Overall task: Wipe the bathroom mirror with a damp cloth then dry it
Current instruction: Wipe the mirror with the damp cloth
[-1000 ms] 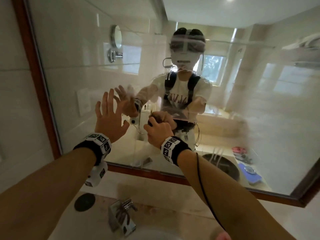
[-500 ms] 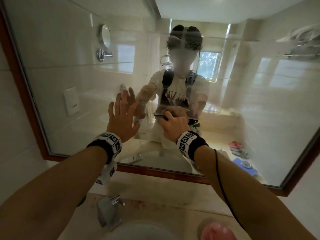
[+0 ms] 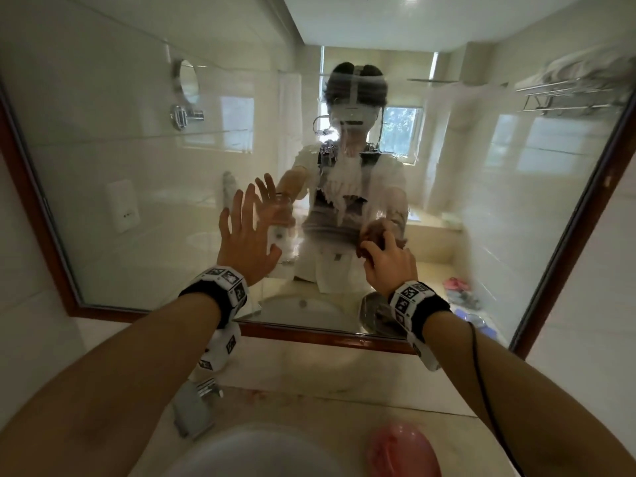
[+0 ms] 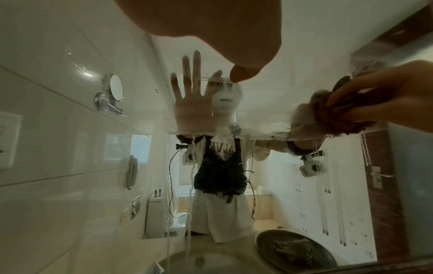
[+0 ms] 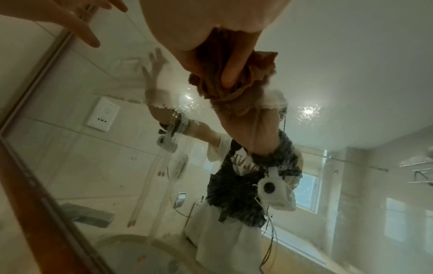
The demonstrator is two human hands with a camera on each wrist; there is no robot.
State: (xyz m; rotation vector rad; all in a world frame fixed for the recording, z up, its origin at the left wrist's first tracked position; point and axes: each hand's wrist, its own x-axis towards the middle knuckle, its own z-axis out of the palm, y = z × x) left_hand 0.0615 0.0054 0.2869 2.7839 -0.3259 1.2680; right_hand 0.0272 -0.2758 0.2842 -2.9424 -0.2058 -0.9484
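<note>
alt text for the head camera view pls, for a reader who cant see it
The right hand presses a bunched brown cloth against a streaky wet bathroom mirror. The left hand is spread flat beside it, above a sink.

Chrome faucet [image 3: 196,406], pink dish [image 3: 402,451] beside basin [image 3: 254,457]
</note>
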